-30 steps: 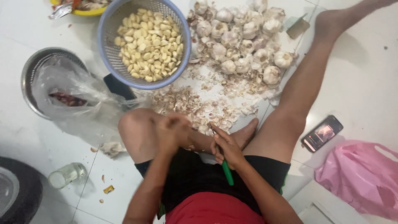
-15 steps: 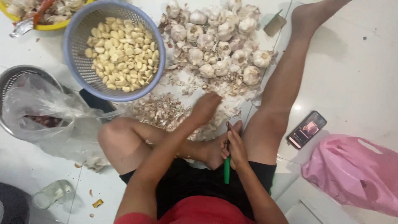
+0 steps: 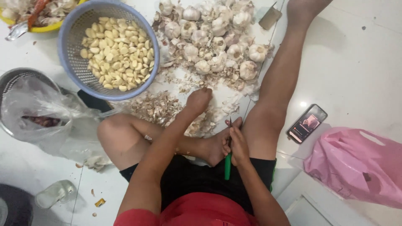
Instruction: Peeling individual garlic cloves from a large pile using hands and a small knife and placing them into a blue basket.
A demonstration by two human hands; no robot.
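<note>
Now | left hand point(image 3: 198, 100) near garlic bulbs point(image 3: 217, 42) | right hand point(image 3: 238, 144) (knife point(image 3: 228, 161))

The floor point(image 3: 360, 62) is glossy white tile, smooth enough to mirror a light spot. The blue colander point(image 3: 69, 50) beside the garlic bulbs point(image 3: 217, 37) is perforated matt plastic, and its peeled cloves point(image 3: 115, 52) look smooth and waxy. The bulbs wear dry, papery skin (flaky scraps point(image 3: 155, 106) lie below them). The right hand point(image 3: 236, 144) holds a knife point(image 3: 228, 161) with a smooth green plastic handle. Left of the colander, a metal bowl point(image 3: 19, 77) holds crinkled clear plastic film point(image 3: 37, 104). The pink bag point(image 3: 356, 167) is thin, shiny plastic.
</note>
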